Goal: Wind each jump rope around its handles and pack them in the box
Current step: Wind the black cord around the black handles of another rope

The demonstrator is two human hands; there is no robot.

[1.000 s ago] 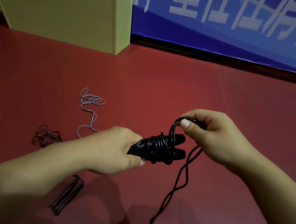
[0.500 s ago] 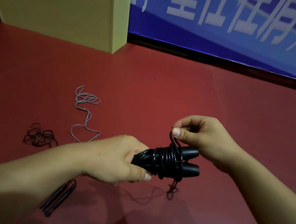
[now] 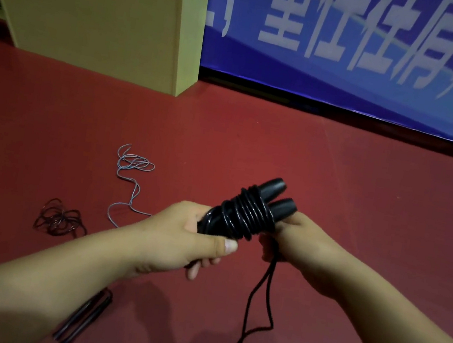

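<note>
Rope bundle held between two hands above red floor

Handles (image 3: 271, 197) of a black jump rope (image 3: 242, 215) lie side by side at the centre of the view, their blunt ends pointing toward 1 o'clock, with glossy black cord wound round them in tight turns. A loose tail of cord (image 3: 257, 303) drops from under the bundle toward 6 o'clock and reaches the floor near the bottom edge.

The left hand (image 3: 187, 242) grips the near end of the bundle at 7 o'clock from the coils, thumb laid along the top and fingers curled underneath. The right hand (image 3: 296, 247) sits at 4 o'clock from the coils, touching them; its fingers are curled where the loose tail leaves the bundle, and it appears to pinch that cord, though the fingertips are partly hidden.

On the red floor (image 3: 253, 146), at 9 o'clock from the bundle, lies a loose grey-blue rope (image 3: 130, 174). Farther out toward 8 o'clock is a tangled dark rope (image 3: 59, 219). At 7 o'clock, below the left forearm, a pair of thin dark handles (image 3: 86, 318) lies together on the floor.

At 11 o'clock stands a large yellowish box (image 3: 96, 8), well apart from the hands. A blue banner (image 3: 356, 58) with white characters runs along the wall from 12 to 2 o'clock.
</note>
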